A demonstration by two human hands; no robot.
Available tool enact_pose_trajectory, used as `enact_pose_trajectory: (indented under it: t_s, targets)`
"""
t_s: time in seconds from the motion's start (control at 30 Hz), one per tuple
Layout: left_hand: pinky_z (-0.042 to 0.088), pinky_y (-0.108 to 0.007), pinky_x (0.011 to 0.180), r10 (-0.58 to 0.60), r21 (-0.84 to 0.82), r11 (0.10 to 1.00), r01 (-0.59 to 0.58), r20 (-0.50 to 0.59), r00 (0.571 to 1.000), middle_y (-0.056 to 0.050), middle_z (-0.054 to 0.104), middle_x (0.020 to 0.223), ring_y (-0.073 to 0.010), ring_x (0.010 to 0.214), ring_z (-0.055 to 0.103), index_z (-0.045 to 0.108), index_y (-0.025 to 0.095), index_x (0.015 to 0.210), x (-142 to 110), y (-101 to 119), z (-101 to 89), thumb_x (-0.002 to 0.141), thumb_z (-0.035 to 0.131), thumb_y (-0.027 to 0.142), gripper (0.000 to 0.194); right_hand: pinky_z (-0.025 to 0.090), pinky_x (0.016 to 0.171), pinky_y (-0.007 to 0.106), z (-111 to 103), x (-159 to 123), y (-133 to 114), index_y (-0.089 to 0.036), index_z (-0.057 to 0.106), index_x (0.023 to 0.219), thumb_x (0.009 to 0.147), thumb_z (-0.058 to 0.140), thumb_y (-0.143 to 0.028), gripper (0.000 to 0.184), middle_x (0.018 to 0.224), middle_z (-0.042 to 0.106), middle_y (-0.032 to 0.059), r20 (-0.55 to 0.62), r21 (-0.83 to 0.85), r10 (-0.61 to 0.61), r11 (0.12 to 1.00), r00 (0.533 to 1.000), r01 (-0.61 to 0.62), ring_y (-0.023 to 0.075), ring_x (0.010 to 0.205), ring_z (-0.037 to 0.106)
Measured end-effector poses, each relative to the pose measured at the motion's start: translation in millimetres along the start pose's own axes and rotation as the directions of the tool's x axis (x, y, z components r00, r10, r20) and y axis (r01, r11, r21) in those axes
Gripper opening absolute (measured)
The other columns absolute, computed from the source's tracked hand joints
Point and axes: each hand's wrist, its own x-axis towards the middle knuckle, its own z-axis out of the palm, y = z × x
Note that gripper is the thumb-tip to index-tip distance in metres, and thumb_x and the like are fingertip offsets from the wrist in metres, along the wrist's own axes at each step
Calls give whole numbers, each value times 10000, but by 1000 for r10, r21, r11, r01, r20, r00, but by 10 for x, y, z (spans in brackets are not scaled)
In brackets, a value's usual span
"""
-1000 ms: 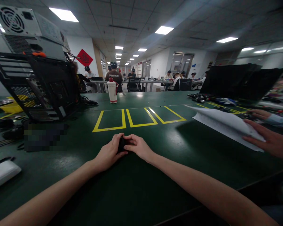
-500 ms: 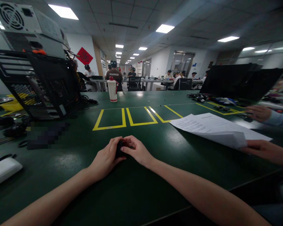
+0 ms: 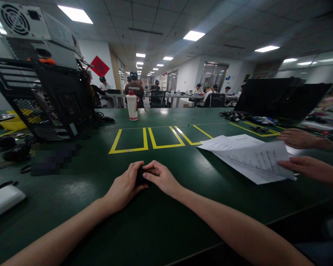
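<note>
My left hand (image 3: 125,187) is wrapped round a small black object (image 3: 139,176), low over the green tabletop (image 3: 172,162). Most of that object is hidden behind the fingers, so its kind cannot be made out. From the other side, my right hand (image 3: 162,177) touches it with thumb and fingertips, the fingers bent and close together. Both hands meet near the middle of the view, in front of yellow tape outlines (image 3: 129,150) on the table.
To the left stand an open black computer case (image 3: 58,96) and a silver power supply (image 3: 19,22). A lidded cup (image 3: 132,108) is farther back. On the right, another person's hands (image 3: 305,168) hold printed sheets (image 3: 246,159), with black monitors (image 3: 268,96) behind.
The other person's hands on the right have lifted and turned a sheet of paper, and the farther hand has moved closer to it. My own hands have barely moved.
</note>
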Motion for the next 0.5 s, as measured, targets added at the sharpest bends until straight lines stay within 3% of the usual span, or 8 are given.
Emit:
enact_pose_trajectory:
  t_s: [0.13,0.3,0.5]
  targets:
    - [478,-416,783,24,-4,1000,-24,-20,1000,-75,366,1195,-244,1017,491,154,258,1239,0,-4,8,761,497,370,598,453,835,343,-2,43,71,-190,492,995,721,573,-281,300,986,551,30,-37,-17,34,999,999,-34,167,944,549]
    - [486,-418,761,32,-4,999,-32,-38,999,-79,368,1200,-246,1005,502,176,257,1233,-2,-23,30,758,503,357,586,460,827,345,-20,14,68,-196,491,990,720,573,-252,288,976,561,22,37,7,28,1000,999,-29,166,929,564]
    - [480,-415,776,44,-8,999,-44,-51,998,-77,363,1205,-237,1014,494,188,255,1233,-11,-33,38,756,514,342,584,468,822,331,-15,-13,21,-205,495,967,710,586,-254,278,951,558,7,46,33,5,999,999,-6,159,930,564]
